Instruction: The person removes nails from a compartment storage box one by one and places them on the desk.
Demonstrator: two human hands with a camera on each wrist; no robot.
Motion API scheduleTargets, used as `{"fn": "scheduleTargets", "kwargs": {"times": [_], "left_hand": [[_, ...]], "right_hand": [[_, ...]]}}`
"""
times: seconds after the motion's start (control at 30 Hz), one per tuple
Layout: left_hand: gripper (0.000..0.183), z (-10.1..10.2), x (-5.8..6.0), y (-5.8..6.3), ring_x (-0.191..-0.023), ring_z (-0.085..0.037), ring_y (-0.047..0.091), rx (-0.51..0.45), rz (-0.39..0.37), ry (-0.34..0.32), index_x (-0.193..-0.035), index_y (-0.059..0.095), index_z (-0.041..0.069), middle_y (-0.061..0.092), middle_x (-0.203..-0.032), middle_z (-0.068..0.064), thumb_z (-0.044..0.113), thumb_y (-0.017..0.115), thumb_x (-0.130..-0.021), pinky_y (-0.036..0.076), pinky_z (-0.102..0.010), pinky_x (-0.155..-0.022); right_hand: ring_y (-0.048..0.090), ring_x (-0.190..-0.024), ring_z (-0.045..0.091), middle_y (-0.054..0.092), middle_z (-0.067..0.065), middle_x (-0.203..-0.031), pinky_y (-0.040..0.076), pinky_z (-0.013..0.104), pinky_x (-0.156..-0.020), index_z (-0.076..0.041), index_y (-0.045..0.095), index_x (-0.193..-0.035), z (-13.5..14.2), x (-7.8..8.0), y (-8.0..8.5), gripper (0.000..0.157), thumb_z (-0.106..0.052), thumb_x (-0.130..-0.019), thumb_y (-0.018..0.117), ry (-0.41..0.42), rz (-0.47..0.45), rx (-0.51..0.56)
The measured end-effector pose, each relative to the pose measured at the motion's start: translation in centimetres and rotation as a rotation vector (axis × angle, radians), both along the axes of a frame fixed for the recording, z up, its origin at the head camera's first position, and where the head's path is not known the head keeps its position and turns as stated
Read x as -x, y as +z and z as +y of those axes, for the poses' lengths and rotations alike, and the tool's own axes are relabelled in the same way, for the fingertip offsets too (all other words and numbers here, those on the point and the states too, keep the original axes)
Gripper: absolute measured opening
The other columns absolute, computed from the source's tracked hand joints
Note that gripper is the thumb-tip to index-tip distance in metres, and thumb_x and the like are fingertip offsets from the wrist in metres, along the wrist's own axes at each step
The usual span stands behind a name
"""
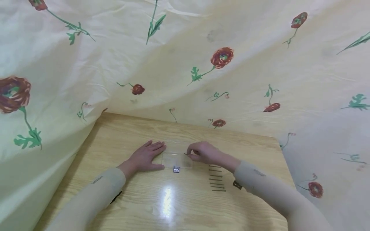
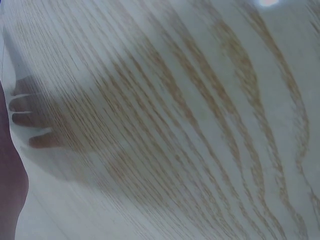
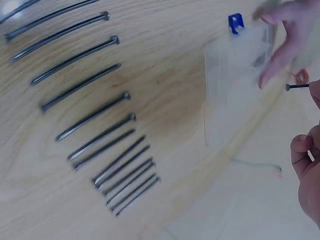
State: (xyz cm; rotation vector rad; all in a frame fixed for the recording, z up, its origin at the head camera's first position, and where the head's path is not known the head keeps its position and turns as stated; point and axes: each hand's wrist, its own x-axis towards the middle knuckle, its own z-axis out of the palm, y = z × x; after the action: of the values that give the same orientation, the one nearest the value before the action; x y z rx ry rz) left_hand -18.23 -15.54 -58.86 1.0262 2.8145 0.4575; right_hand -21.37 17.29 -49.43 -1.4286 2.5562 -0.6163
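Note:
A clear plastic case (image 1: 170, 159) lies on the table with its see-through lid (image 1: 177, 147) folded back. At its front edge is a small blue tab (image 1: 176, 169). My left hand (image 1: 147, 156) is spread flat at the case's left side, fingers straight and thumb by the front corner. Over the case's right edge, my right hand (image 1: 204, 152) pinches a dark nail (image 3: 296, 87) between thumb and fingertip; its flat head sticks out in the right wrist view. The left wrist view shows mostly table, with the left fingers (image 2: 27, 105) at its edge.
Several metal nails (image 3: 75, 62) lie in a row on the wooden table (image 1: 130, 205), to the right of the case and partly under the right forearm in the head view. A flowered cloth (image 1: 173, 64) hangs behind the table and along its sides.

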Motion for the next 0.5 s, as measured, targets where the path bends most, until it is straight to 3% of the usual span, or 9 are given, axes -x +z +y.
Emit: {"fn": "scheduleTargets", "kwargs": {"times": [0.23, 0.5], "left_hand": [[0.094, 0.0, 0.0, -0.3, -0.159, -0.027, 0.034, 0.004, 0.005, 0.003, -0.165, 0.042, 0.011, 0.038, -0.172, -0.008, 0.070, 0.063, -0.095, 0.019, -0.052, -0.133], [0.095, 0.0, 0.0, -0.1, -0.159, -0.028, 0.034, -0.005, 0.006, 0.000, -0.165, 0.042, 0.010, 0.038, -0.171, -0.009, 0.071, 0.062, -0.095, 0.018, -0.053, -0.133]], "right_hand": [[0.037, -0.060, -0.004, 0.053, -0.013, -0.068, 0.038, 0.019, -0.054, -0.012, 0.077, -0.096, 3.2, -1.4, 1.9, 0.008, -0.005, -0.094, 0.077, -0.048, 0.017, 0.004], [0.035, -0.060, -0.006, 0.054, -0.014, -0.070, 0.035, 0.017, -0.052, -0.011, 0.076, -0.094, 6.5, -3.2, 2.2, 0.007, -0.004, -0.095, 0.077, -0.072, -0.015, -0.040]]}}
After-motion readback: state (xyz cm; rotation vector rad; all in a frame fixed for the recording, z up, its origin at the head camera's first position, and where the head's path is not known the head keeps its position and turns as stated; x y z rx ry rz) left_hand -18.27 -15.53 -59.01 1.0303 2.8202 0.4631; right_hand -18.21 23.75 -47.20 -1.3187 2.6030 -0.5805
